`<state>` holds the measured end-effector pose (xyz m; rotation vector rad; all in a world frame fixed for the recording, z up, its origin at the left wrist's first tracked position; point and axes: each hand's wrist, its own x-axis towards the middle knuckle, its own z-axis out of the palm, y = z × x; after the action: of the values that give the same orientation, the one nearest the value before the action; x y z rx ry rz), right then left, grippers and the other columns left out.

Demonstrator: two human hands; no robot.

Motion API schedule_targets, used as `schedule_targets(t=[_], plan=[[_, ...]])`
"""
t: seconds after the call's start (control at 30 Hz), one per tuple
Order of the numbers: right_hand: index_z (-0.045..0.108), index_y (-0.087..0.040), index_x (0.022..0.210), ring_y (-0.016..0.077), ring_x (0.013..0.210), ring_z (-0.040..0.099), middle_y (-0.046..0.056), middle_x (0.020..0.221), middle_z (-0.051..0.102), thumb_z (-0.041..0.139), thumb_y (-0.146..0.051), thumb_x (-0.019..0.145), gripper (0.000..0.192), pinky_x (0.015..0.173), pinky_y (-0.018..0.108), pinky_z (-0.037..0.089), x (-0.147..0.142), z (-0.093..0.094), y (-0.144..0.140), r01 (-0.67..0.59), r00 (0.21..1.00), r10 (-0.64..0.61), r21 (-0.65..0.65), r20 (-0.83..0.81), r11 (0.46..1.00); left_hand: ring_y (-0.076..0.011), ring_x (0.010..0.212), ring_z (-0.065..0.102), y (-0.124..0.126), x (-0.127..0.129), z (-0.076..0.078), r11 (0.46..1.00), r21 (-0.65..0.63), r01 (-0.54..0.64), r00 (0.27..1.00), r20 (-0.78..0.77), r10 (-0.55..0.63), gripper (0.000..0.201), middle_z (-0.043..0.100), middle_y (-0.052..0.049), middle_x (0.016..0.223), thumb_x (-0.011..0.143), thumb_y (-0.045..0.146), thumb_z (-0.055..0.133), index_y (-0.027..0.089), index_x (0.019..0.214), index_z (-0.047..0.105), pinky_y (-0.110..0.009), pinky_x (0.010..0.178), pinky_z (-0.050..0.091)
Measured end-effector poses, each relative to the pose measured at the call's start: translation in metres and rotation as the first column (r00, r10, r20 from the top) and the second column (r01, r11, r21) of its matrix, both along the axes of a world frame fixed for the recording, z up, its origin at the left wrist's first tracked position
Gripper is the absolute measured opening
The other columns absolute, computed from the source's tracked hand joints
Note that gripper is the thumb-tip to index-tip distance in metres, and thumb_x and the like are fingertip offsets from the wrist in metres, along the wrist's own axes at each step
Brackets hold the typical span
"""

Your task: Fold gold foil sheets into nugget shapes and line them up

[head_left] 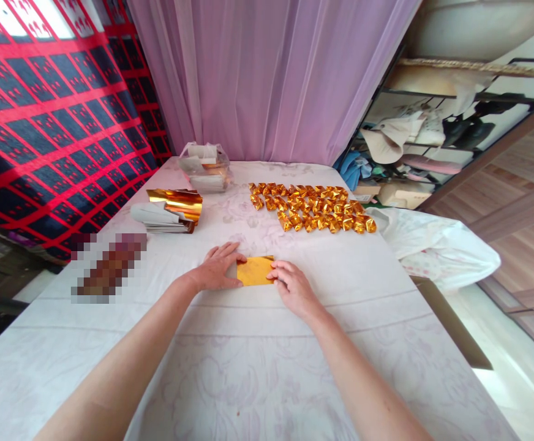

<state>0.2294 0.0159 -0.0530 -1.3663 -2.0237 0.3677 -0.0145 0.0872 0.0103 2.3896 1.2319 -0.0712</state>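
A small sheet of gold foil paper (pixel 255 270) lies flat on the white floral tablecloth (pixel 248 367) in front of me. My left hand (pixel 218 267) presses down on its left edge with the fingers spread over it. My right hand (pixel 292 286) holds its right edge with curled fingertips. Farther back, several folded gold paper pieces (pixel 310 207) lie in rows. A stack of unfolded gold and white sheets (pixel 170 210) sits at the left.
A clear plastic bag with paper packs (pixel 204 167) stands at the back of the table. A white plastic bag (pixel 436 245) hangs off the right edge. A pink curtain (pixel 271 79) hangs behind, and a blurred brown object (pixel 108 266) lies at the left.
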Motion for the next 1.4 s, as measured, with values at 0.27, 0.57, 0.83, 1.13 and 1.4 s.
schedule_targets(t=[0.27, 0.57, 0.83, 1.13, 1.4], plan=[[0.071, -0.024, 0.095, 0.0202, 0.109, 0.06, 0.006, 0.116, 0.065, 0.048, -0.007, 0.082, 0.031, 0.095, 0.039, 0.048, -0.004, -0.001, -0.002, 0.021, 0.999, -0.022, 0.045, 0.028, 0.999, -0.0318, 0.147, 0.023, -0.012, 0.021, -0.008, 0.982, 0.089, -0.166, 0.986, 0.019, 0.165, 0.05, 0.034, -0.012, 0.157, 0.078, 0.055, 0.066, 0.026, 0.117, 0.056, -0.059, 0.116, 0.017], [0.071, -0.022, 0.097, 0.0212, 0.11, 0.06, 0.008, 0.118, 0.065, 0.047, -0.007, 0.084, 0.032, 0.098, 0.041, 0.047, -0.006, 0.005, -0.003, 0.03, 0.997, -0.031, 0.01, 0.066, 0.999, -0.0373, 0.146, 0.022, -0.036, 0.044, -0.022, 0.918, 0.19, -0.348, 0.937, 0.091, 0.337, 0.059, 0.033, -0.017, 0.156, 0.074, 0.062, 0.067, 0.023, 0.115, 0.051, -0.067, 0.114, 0.013], [0.071, -0.022, 0.096, 0.0206, 0.111, 0.059, 0.008, 0.119, 0.065, 0.047, -0.006, 0.084, 0.031, 0.098, 0.039, 0.047, -0.006, 0.005, -0.004, 0.028, 0.997, -0.029, 0.019, 0.071, 0.999, -0.0342, 0.147, 0.022, -0.032, 0.031, -0.018, 0.944, 0.167, -0.285, 0.958, 0.063, 0.278, 0.06, 0.032, -0.016, 0.156, 0.074, 0.054, 0.071, 0.022, 0.121, 0.052, -0.062, 0.115, 0.014], [0.071, -0.022, 0.097, 0.0219, 0.112, 0.059, 0.008, 0.12, 0.065, 0.048, -0.008, 0.086, 0.03, 0.097, 0.04, 0.047, -0.008, 0.014, -0.01, 0.061, 0.991, -0.065, 0.035, 0.12, 0.998, -0.0317, 0.148, 0.021, -0.02, 0.006, -0.011, 0.986, 0.076, -0.15, 0.988, 0.042, 0.147, 0.055, 0.03, -0.006, 0.159, 0.078, 0.043, 0.067, 0.032, 0.13, 0.052, -0.056, 0.117, 0.017], [0.059, -0.022, 0.132, 0.0281, 0.14, 0.037, 0.01, 0.142, 0.055, 0.054, -0.029, 0.095, 0.039, 0.114, 0.054, 0.026, -0.036, 0.032, -0.036, -0.095, 0.927, 0.095, -0.019, 0.364, 0.995, -0.0321, 0.148, 0.019, -0.019, 0.005, -0.017, 0.987, 0.087, -0.137, 0.989, 0.067, 0.131, 0.055, 0.029, -0.007, 0.159, 0.078, 0.045, 0.065, 0.032, 0.13, 0.051, -0.058, 0.117, 0.016]])
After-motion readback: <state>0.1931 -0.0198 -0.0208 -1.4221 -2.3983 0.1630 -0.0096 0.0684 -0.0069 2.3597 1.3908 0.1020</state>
